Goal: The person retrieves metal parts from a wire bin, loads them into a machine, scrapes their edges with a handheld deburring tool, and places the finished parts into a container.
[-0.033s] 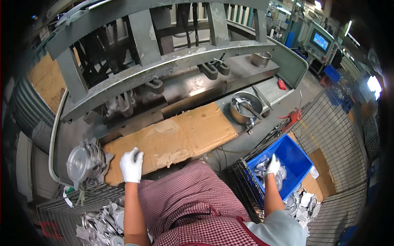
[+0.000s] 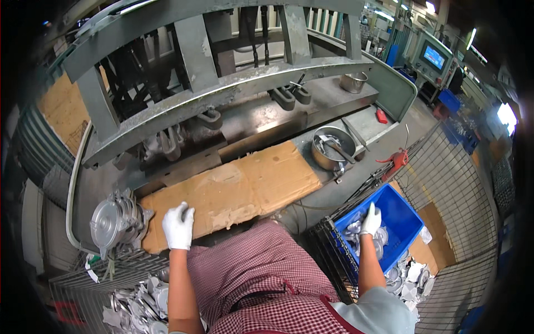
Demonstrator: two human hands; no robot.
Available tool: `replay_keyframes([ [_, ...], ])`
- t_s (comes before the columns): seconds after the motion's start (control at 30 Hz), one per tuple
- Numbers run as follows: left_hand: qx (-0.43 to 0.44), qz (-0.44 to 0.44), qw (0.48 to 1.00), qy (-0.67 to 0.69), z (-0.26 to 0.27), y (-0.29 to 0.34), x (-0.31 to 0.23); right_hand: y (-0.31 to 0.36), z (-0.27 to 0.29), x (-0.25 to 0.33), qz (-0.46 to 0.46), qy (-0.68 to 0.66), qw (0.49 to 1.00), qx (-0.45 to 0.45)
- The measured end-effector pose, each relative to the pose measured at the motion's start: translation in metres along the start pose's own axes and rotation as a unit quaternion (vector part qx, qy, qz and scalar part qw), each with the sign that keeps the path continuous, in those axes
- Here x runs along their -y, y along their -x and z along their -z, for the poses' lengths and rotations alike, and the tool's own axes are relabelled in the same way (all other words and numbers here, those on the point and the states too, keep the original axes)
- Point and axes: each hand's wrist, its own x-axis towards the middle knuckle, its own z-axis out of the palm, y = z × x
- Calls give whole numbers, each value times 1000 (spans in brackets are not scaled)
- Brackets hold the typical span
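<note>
Gloves cover both hands. From the head view, the left hand (image 2: 178, 225) lies flat and open on the cardboard (image 2: 239, 189) covering the counter (image 2: 334, 189), just right of a stack of metal castings (image 2: 114, 222). The right hand (image 2: 371, 220) reaches down into the blue crate (image 2: 403, 220) on the near right, fingers curled over the castings there; whether its grip holds one cannot be told. A steel bowl (image 2: 332, 147) sits farther off.
</note>
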Motion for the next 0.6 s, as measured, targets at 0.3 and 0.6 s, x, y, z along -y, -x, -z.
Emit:
replay_keyframes([
  [0.3, 0, 7, 1000, 5, 4, -5, -9, 33, -103, 214, 388, 537, 727, 180],
  [0.6, 18, 9, 1000, -6, 6, -3, -11, 11, -105, 207, 373, 336, 841, 201],
])
